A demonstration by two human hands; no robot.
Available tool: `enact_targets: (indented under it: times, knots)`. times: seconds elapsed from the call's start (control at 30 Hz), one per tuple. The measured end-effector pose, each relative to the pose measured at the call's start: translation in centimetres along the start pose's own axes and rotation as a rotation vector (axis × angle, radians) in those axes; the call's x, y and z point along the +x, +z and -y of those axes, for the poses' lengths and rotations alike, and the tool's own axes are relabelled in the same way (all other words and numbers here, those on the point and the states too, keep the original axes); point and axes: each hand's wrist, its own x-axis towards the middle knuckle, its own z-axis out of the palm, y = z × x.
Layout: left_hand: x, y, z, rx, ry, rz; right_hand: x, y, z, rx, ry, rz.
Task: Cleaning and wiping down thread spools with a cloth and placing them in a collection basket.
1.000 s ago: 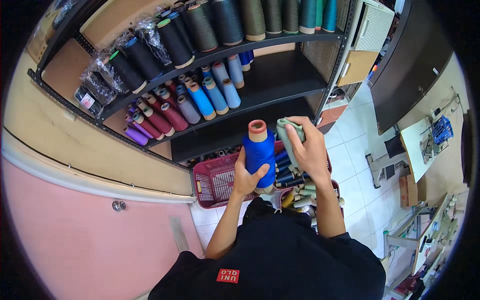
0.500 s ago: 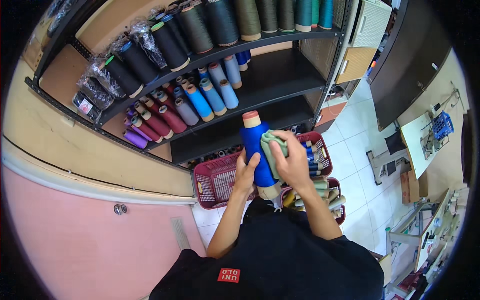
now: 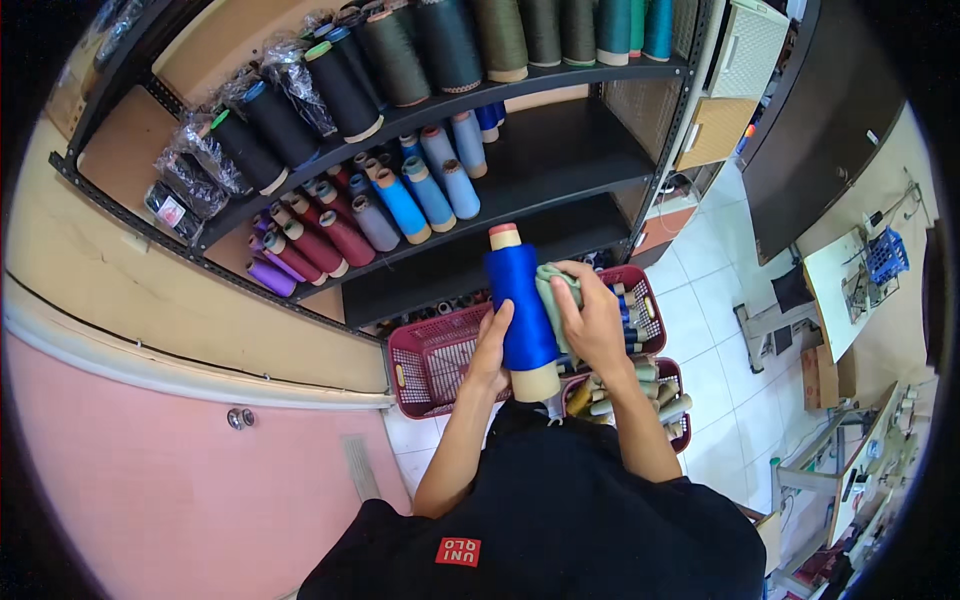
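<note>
A large cone of blue thread (image 3: pixel 522 310) on a pale cardboard core is tilted in front of my chest, its narrow red-rimmed end pointing away. My left hand (image 3: pixel 490 345) is closed round its left side, thumb on top. In my right hand (image 3: pixel 592 322) is a folded light-green cloth (image 3: pixel 556 297), gripped by the fingers and held against the cone's right side. My right palm and part of the cloth's underside are hidden.
A black metal shelf (image 3: pixel 560 150) ahead holds many thread cones, including black cones (image 3: pixel 340 90) and maroon cones (image 3: pixel 345 243). Below stand a maroon plastic basket (image 3: pixel 425 365), another basket (image 3: pixel 655 320) with dark cones, and a third (image 3: pixel 683 430) with olive ones. A pink door (image 3: pixel 180 460) is at left.
The blue cone has turned slightly in my left hand. My right hand and the green cloth have shifted a little to the right, off the cone's top face toward its side.
</note>
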Motion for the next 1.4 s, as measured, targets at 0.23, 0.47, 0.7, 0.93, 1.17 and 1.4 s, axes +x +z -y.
enact_targets:
  times: [0.23,0.47,0.7,0.93,1.17,1.4]
  knots:
    - [-0.4,2.0,-1.2,-0.268,-0.092,-0.018,0.6,-0.8,1.9,-0.034,-0.073,-0.051]
    - [0.5,-0.3,0.2,-0.151,-0.064,0.032,0.3,-0.7,-1.1,-0.042,0.036,-0.042]
    - [-0.2,2.5,-1.4,-0.206,-0.127,-0.069,0.8,-0.3,1.0,0.034,-0.015,-0.007]
    - [0.8,1.5,-1.7,-0.215,-0.085,0.016,0.8,-0.3,-1.9,-0.116,0.076,-0.011]
    - [1.6,0.6,-0.7,-0.235,-0.076,-0.022,0.1,0.4,1.3,-0.052,-0.134,0.084]
    - [1.4,2.0,-2.3,-0.225,-0.087,-0.072,-0.2,-1.3,-1.9,-0.060,-0.030,0.028]
